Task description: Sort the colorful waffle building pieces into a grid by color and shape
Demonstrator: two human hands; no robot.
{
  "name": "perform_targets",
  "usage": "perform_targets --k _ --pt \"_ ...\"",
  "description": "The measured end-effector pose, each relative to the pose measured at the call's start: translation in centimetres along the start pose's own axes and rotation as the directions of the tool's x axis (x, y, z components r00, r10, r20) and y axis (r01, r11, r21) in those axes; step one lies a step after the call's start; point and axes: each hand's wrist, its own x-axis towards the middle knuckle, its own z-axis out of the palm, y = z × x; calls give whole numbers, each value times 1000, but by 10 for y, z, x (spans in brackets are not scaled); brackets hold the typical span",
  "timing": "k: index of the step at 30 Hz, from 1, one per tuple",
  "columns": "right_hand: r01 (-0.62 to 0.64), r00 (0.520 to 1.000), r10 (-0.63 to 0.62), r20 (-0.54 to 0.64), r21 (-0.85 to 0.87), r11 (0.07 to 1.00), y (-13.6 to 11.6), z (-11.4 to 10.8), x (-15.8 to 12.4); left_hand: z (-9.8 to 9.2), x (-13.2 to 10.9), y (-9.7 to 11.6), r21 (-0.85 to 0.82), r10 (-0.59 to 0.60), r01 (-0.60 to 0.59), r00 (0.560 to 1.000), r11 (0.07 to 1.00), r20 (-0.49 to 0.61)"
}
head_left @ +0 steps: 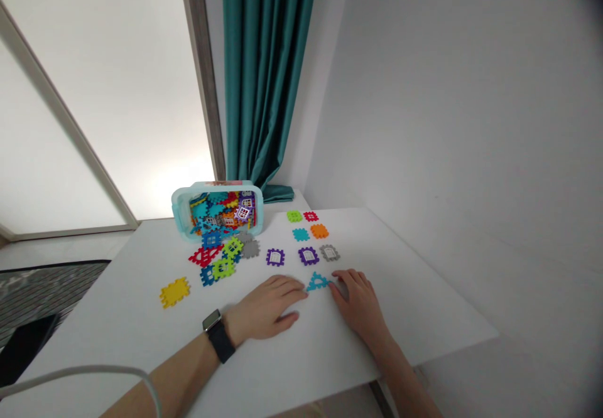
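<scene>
A light-blue triangular building-block piece [318,281] with an open middle lies flat on the white table [301,368]. My left hand [271,305] rests on the table with fingers stretched out, its fingertips at the triangle's left corner and its thumb apart. At the right corner, my right hand [357,299] has its thumb and index finger spread around the tip, touching or almost touching it. Beyond the triangle lie a purple window piece [308,255] and a grey window piece [329,253]. Another purple window piece [276,257] is further left.
A pale-blue tub [259,211] on its side spills mixed pieces. Near it lie red [206,255], green [223,268] and grey [250,248] pieces; a yellow one [174,292] is at left. Four-sided green [294,216], red [311,216], teal [301,235] and orange [319,231] pieces lie further back.
</scene>
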Motion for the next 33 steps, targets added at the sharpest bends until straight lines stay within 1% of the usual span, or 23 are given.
perform_targets --k 4,7,9,12,16,19,22,24,25,28,30,31,33 --pt "22 1000 -21 -18 30 999 -5 -5 3 -19 -6 -5 43 -26 26 1000 999 -10" --pt "81 997 -81 -13 46 996 -20 -7 9 -38 -16 -11 95 -66 69 997 993 -34" --pt "138 990 -138 -1 67 988 -38 -5 17 -51 -28 -16 129 -103 111 993 985 -65" --pt "216 976 -218 17 99 971 -73 1 33 -69 -50 -26 175 -170 188 979 967 -112" --pt "317 936 -334 108 146 937 -120 11 56 -89 -83 -41 196 -258 289 951 937 -171" --pt "384 888 -416 196 181 906 -149 20 71 -96 -107 -53 199 -324 368 920 908 -222" --pt "432 829 -471 302 190 882 -171 31 82 -95 -128 -64 162 -398 456 869 875 -295" --pt "447 808 -487 332 194 873 -181 39 86 -94 -139 -70 114 -444 503 831 857 -336" --pt "447 809 -488 328 198 873 -185 43 87 -94 -144 -73 98 -453 509 825 855 -339" --pt "425 834 -482 269 244 871 -192 54 85 -99 -157 -78 66 -483 529 813 846 -327" --pt "411 843 -483 235 298 862 -194 61 80 -105 -163 -79 41 -525 568 784 822 -331" --pt "406 842 -487 231 322 855 -194 63 76 -108 -167 -80 29 -550 590 769 807 -326" --pt "406 832 -501 241 352 843 -194 65 69 -114 -174 -80 13 -592 621 753 783 -287"
